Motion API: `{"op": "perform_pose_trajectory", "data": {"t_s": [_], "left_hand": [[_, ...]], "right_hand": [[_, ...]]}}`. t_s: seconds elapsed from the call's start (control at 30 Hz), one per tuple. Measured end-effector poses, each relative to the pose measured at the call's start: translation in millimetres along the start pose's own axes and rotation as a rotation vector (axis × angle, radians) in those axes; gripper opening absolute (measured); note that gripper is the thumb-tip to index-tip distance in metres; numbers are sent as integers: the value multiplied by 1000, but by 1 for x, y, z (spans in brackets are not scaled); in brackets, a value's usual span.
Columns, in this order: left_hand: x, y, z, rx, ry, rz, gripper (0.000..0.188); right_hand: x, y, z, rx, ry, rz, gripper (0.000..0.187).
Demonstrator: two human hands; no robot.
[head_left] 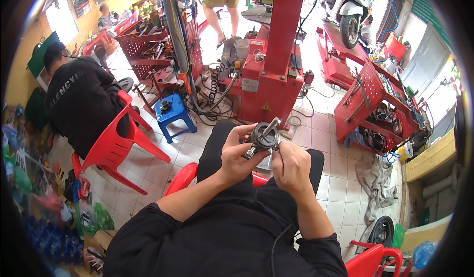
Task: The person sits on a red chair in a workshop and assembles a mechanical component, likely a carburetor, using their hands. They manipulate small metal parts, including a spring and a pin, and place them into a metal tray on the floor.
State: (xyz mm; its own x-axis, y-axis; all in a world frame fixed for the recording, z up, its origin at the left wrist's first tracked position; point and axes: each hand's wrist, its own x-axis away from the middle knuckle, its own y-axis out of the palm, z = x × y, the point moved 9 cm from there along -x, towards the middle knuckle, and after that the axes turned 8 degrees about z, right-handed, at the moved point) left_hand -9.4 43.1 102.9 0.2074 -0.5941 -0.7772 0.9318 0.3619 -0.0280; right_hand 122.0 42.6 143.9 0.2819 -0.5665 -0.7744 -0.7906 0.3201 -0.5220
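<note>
Above my lap, my left hand (236, 153) grips a round, dark grey metal part (265, 137) by its left side, fingers behind and thumb in front. The part has a ring-shaped opening, a shiny rod (271, 127) slanting across it to the upper right, and a small bright fitting (250, 152) at its lower left. My right hand (292, 167) is closed against the part's lower right side, thumb and fingers pinched together. Whatever lies in that pinch is too small and covered to name. A pale, narrow piece shows just below the part, between the hands.
A person in black (81, 87) sits at left on a red plastic chair (116, 144). Ahead are a blue stool (174, 115) and a red lift column (276, 79) with hoses and cables. Red tool carts (363, 99) stand on both sides; a scooter (349, 10) rests on a lift behind.
</note>
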Motion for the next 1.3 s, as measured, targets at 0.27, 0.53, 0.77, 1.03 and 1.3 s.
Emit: {"op": "perform_pose_trajectory", "data": {"t_s": [0.27, 0.53, 0.77, 1.03, 1.3], "left_hand": [[2, 0, 2, 13, -9, 23, 25], [-6, -3, 9, -64, 50, 13, 27], [-3, -3, 7, -23, 44, 17, 28], [-7, -7, 7, -8, 32, 39, 26], [-5, -8, 2, 6, 9, 46, 26]], "right_hand": [[8, 4, 11, -171, 228, -60, 16], [3, -7, 8, -90, 267, 26, 22], [0, -16, -4, -20, 100, 88, 19], [-2, -13, -20, 133, -119, 103, 22], [1, -8, -12, 58, 0, 101, 20]]}}
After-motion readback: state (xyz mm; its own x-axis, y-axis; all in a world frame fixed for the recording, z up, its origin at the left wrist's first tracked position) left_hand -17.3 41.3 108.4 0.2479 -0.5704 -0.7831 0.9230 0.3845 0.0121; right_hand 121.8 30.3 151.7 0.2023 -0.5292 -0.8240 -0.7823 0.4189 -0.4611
